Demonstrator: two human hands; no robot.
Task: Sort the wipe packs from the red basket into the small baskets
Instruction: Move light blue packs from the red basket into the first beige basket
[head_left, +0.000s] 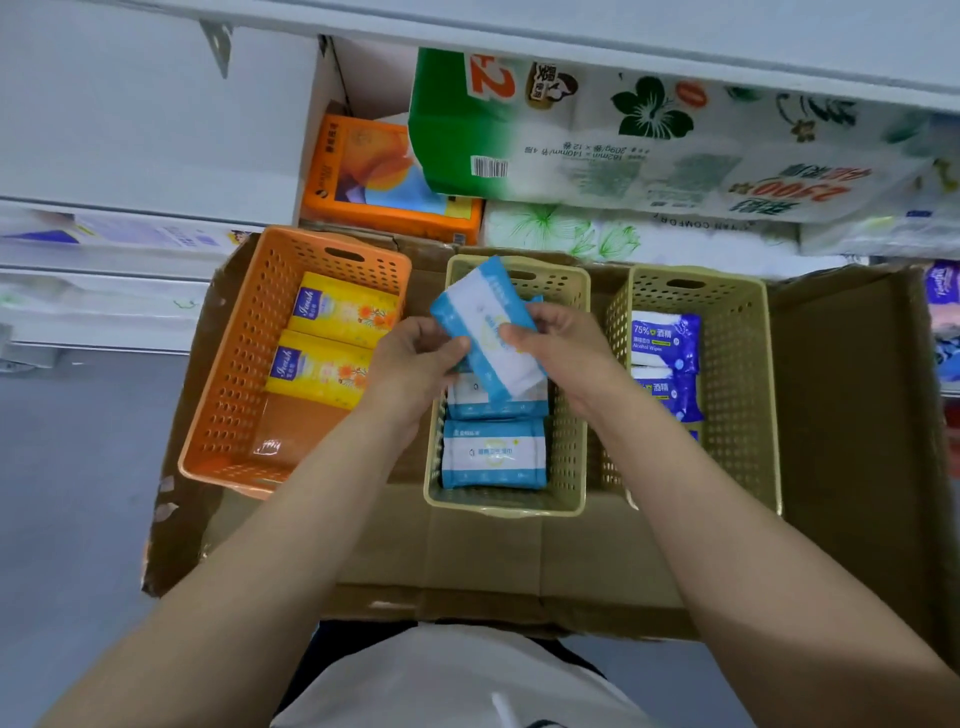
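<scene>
I count three small baskets on the flattened cardboard (483, 551): one orange basket (228, 374) and two beige ones. Taking the middle beige basket (569, 447) as landmark, the orange one sits to its left and the other beige basket (743, 395) to its right. The orange basket has two yellow packs (332, 338). The middle basket shows two light-blue packs (493, 454) lying inside, plus one light-blue pack (483, 317) above it, in my two hands. The right basket shows at least two dark-blue alcohol wipe packs (665, 338); a third is hard to tell.
</scene>
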